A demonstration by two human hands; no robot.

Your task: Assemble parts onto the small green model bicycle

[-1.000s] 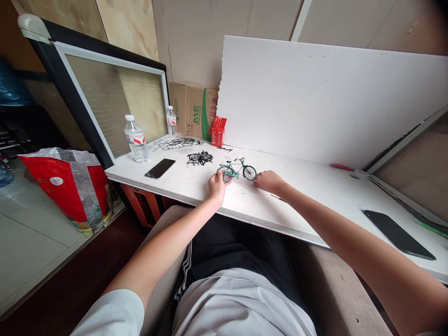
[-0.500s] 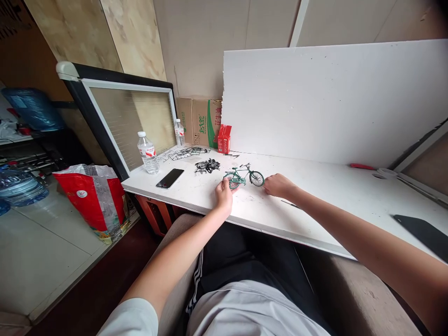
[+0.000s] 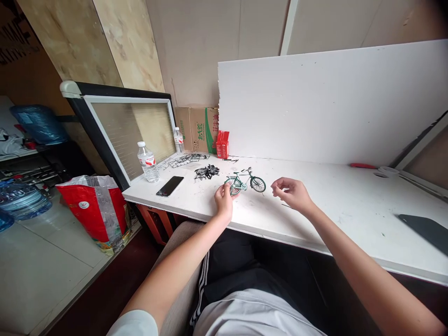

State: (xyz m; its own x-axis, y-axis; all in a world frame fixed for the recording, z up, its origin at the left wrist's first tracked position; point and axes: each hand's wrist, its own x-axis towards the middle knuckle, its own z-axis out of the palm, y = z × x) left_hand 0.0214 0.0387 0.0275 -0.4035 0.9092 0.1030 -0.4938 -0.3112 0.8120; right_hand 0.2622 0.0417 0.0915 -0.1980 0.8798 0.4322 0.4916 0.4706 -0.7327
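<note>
A small green model bicycle (image 3: 245, 179) stands at the front middle of the table, its handlebars and front wheel toward the right. My left hand (image 3: 224, 198) pinches it at the rear wheel, and the fingers partly cover that wheel. To the right of the front wheel, apart from it, is my right hand (image 3: 293, 192). Its fingers are loosely bent with a gap between thumb and fingers, and nothing shows in them. A thin dark stick-like tool (image 3: 287, 206) lies on the table below my right hand.
Behind and left are a pile of black plastic parts (image 3: 207, 171) and thin black part frames (image 3: 187, 160). A phone (image 3: 170, 185), a water bottle (image 3: 149, 163), a second bottle (image 3: 178, 140), a red box (image 3: 222, 145) and a carton (image 3: 199, 128) stand around. A dark flat pad (image 3: 425, 232) lies far right.
My right hand has let go of the front wheel area and moved right, its fingers loosening. My left hand stays at the rear wheel. The camera view has tilted slightly.
</note>
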